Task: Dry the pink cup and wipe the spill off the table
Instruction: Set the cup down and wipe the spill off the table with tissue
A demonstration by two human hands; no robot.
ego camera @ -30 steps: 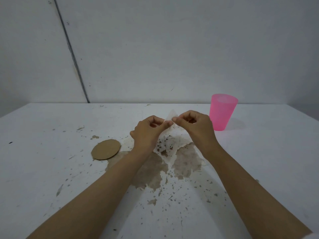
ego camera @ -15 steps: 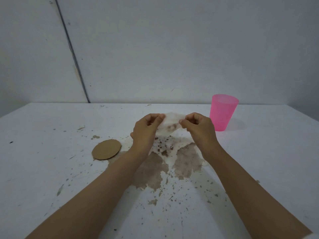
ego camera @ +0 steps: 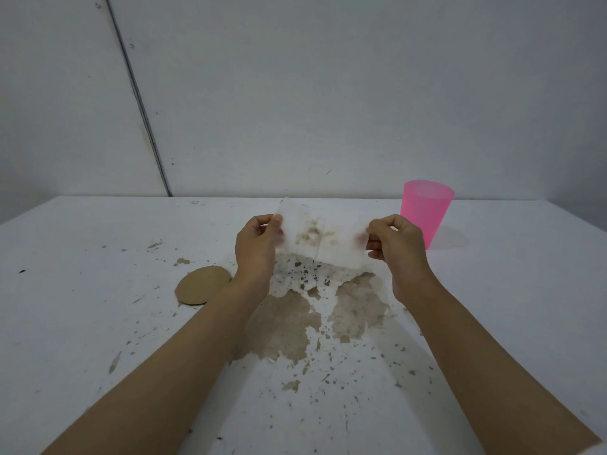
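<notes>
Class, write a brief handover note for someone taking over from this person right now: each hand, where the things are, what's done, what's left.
Left hand and right hand: each pinches one side edge of the tissue, held spread above the table.
Pink cup: stands on the table beyond the right hand, untouched.
Done: tissue is spread open and bears brown stains.
Left: wipe the brown spill below the hands; dry the cup, whose wetness cannot be judged.
</notes>
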